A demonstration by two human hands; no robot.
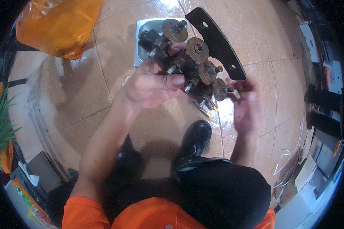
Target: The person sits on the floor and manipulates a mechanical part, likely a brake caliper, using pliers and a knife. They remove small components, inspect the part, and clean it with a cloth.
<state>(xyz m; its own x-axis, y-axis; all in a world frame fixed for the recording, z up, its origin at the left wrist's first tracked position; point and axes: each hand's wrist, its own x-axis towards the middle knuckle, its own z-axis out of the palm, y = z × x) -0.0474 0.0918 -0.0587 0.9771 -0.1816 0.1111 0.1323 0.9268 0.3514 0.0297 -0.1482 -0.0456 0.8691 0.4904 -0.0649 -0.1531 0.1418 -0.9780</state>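
Observation:
My left hand [156,84] grips a greasy metal valve assembly [181,61], thumb across its middle. The assembly has several rusty round discs on threaded stems, side fittings and dark bodies, tilted down toward the right. Beside it, a black curved plate [218,42] with holes is raised along the upper right; whether it is attached I cannot tell. My right hand [246,105] is blurred, with curled fingers at the plate's lower end and the assembly's right end; its exact hold is unclear. A steel tray [137,44] lies on the floor behind the assembly.
Tiled floor [95,91], my black boots [195,139], an orange plastic bag [57,23] at upper left, green leaves [2,122] at the left edge. Along the right are boxes [332,76], dark supports [321,99], loose white cord [283,164] and cardboard [290,191].

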